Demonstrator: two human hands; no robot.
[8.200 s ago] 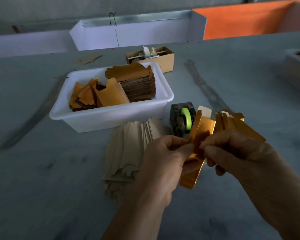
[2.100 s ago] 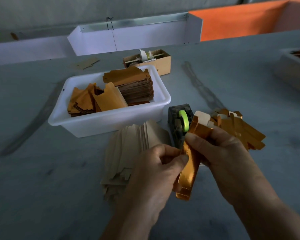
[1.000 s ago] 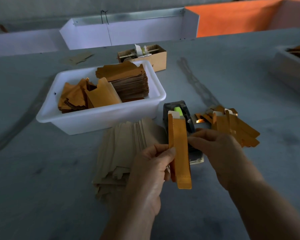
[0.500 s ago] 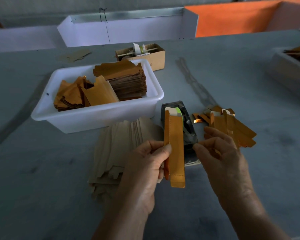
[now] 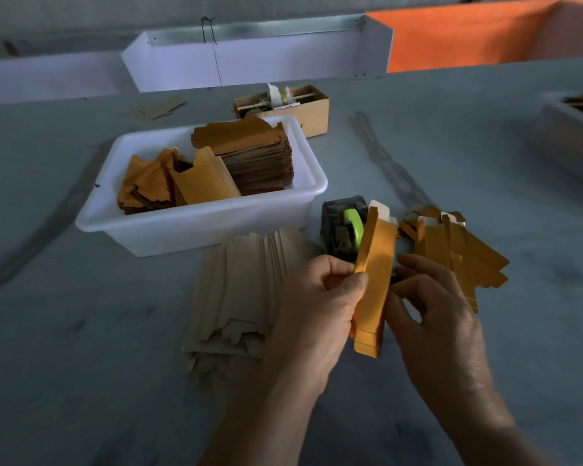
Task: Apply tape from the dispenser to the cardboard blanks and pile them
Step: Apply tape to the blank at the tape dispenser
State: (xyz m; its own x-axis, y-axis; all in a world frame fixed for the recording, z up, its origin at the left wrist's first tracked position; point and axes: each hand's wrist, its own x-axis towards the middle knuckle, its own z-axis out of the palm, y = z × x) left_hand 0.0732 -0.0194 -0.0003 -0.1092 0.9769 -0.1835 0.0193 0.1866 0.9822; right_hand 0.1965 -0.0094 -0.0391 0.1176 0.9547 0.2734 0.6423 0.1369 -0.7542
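Observation:
My left hand [image 5: 320, 307] pinches a folded gold cardboard blank [image 5: 374, 274] by its left edge and holds it upright over the table. Just right of the blank is my right hand [image 5: 435, 317], fingers curled and apart, fingertips close to its right edge; I cannot tell if they touch it. A dark tape dispenser [image 5: 342, 230] with a green roll stands right behind the blank. A pile of gold blanks [image 5: 458, 250] lies to the right of the dispenser. A fanned stack of pale blanks [image 5: 243, 290] lies to the left, partly under my left hand.
A white plastic tub [image 5: 196, 223] holding stacks of gold-brown blanks sits behind the pale stack. A small open cardboard box [image 5: 313, 112] stands farther back, with white trays along the wall. Another tub [image 5: 569, 136] is at the right edge.
My right hand let go of the blank about a second ago and has come back close to its right edge. The blank now leans slightly to the right in my left hand.

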